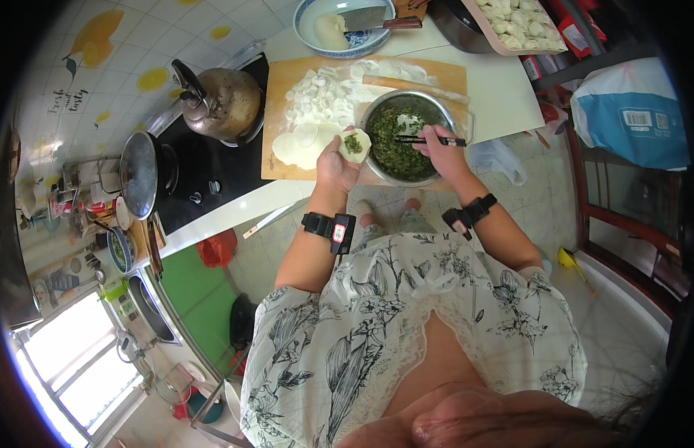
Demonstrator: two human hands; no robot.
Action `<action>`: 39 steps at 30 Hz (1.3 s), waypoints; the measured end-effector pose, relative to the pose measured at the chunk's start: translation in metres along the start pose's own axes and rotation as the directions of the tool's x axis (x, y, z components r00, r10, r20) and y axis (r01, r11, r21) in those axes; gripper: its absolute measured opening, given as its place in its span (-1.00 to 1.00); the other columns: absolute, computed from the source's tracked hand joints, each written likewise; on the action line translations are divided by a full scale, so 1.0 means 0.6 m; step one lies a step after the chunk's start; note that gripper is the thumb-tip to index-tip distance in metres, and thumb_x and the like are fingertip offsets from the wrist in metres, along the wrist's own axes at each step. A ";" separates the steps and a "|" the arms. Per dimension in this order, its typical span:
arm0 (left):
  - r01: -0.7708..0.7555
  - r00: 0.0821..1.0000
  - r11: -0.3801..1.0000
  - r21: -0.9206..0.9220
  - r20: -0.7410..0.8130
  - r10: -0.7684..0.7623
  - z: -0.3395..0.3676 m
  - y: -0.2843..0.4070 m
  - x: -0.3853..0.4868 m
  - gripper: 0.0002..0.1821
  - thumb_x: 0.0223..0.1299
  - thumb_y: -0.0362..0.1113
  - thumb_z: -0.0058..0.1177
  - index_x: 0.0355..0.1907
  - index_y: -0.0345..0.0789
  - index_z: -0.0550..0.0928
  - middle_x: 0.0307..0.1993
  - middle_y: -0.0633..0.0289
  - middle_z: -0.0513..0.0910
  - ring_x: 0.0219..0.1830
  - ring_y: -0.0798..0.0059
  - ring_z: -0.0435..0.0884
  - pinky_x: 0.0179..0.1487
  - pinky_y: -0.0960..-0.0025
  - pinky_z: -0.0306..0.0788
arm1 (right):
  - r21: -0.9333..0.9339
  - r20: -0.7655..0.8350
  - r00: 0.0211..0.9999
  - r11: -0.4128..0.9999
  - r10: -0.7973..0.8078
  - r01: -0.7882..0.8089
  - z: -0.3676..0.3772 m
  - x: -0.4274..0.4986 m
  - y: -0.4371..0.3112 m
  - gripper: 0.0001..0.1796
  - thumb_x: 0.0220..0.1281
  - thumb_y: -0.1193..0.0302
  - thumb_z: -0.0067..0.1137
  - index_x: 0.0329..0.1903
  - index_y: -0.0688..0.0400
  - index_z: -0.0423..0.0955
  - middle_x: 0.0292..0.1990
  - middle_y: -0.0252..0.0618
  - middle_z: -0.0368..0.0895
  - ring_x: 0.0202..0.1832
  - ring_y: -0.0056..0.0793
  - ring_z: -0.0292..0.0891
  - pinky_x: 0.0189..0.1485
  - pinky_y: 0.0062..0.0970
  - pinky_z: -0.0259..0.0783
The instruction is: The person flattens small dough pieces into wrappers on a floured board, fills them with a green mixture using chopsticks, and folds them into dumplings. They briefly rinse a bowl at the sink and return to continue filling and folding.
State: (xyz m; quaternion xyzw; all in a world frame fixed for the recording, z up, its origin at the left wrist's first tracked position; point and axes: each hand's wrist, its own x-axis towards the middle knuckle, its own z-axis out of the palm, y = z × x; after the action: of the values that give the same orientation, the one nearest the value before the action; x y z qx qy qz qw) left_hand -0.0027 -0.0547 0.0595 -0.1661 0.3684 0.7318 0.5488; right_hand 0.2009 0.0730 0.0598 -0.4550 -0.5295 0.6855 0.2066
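Note:
My left hand (337,167) holds a round dough wrapper (362,152) with a small heap of green filling on it, just left of a steel bowl (449,112). In my right hand (443,152) is a pair of black chopsticks (456,142), their tips over the chopped green filling (397,151) in the bowl. Flat dough wrappers (305,147) lie overlapped behind my left hand on the wooden board (273,75). Floured dough pieces (319,98) are spread farther back. A wooden rolling pin (406,85) lies behind the bowl, which hides part of the board.
A blue-and-white bowl (302,40) with dough and a cleaver (366,19) stands behind the board. To the left are a kettle (226,106) and a lidded pan (139,175) at the black cooktop (181,154). A tray of dumplings (515,25) is at the back right.

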 end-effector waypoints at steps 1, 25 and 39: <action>0.008 1.000 1.000 -0.015 0.000 -0.008 -0.005 -0.003 0.001 -0.56 0.54 -0.15 -0.41 0.22 -0.36 0.41 0.16 0.00 0.51 0.18 0.12 0.51 0.26 0.08 0.43 | 0.065 -0.073 0.996 0.997 0.045 -0.040 0.005 0.008 0.007 -0.65 0.50 0.21 -0.03 -0.14 0.28 0.50 -0.22 -0.18 0.64 -0.21 -0.33 0.72 -0.22 -0.54 0.58; 0.001 1.000 1.000 -0.019 -0.001 -0.001 -0.001 -0.002 0.022 -0.55 0.54 -0.17 -0.41 0.23 -0.42 0.40 0.11 -0.02 0.52 0.13 0.11 0.55 0.20 0.08 0.48 | 0.000 0.009 0.998 0.998 -0.067 0.067 0.022 0.008 0.001 -0.67 0.52 0.26 -0.07 -0.17 0.29 0.50 -0.21 -0.17 0.65 -0.23 -0.36 0.71 -0.19 -0.53 0.58; 0.084 0.996 0.996 -0.015 0.037 -0.084 0.040 -0.013 0.008 -0.55 0.55 -0.18 -0.46 0.19 -0.42 0.44 0.11 -0.01 0.53 0.14 0.15 0.54 0.25 0.11 0.44 | 0.049 -0.038 0.924 0.923 -0.379 0.381 -0.030 -0.072 -0.055 -0.69 0.52 0.25 -0.09 -0.14 0.25 0.51 -0.21 -0.11 0.66 -0.16 -0.27 0.68 -0.11 -0.40 0.58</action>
State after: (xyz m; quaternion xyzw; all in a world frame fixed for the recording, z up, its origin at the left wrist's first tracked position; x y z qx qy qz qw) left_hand 0.0069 -0.0333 0.0696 -0.1726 0.3449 0.7140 0.5843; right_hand 0.2310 0.0612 0.1073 -0.3474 -0.5857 0.6403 0.3554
